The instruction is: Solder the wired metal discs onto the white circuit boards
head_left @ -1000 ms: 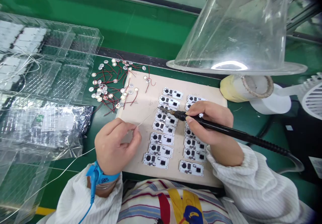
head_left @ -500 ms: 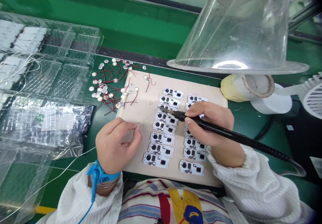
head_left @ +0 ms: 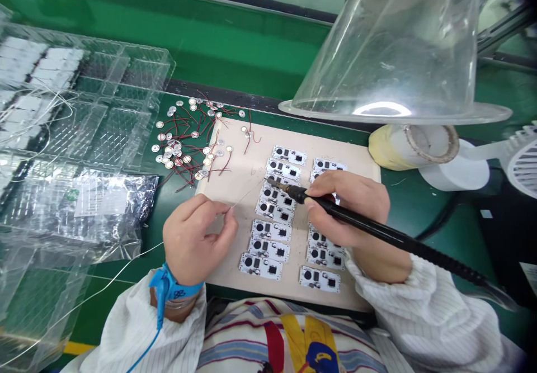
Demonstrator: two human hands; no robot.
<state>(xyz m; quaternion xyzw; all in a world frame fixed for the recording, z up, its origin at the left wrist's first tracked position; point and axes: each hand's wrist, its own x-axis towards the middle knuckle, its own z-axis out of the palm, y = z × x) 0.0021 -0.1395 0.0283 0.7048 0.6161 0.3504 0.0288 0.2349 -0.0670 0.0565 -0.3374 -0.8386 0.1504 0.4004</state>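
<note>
My right hand grips a black soldering iron like a pen. Its tip rests at the left edge of a small white circuit board in the left column. My left hand pinches a thin solder wire whose end reaches toward the iron's tip. Two columns of several white circuit boards lie on a beige work board. A blue wrist strap circles my left wrist.
A heap of small metal discs with red wires lies at the board's top left. Clear plastic trays and a bag fill the left. A clear fume hood, a tape roll and a white fan stand on the right.
Both hands hold almost still; the iron's tip stays on the same board while the view shifts slightly.
</note>
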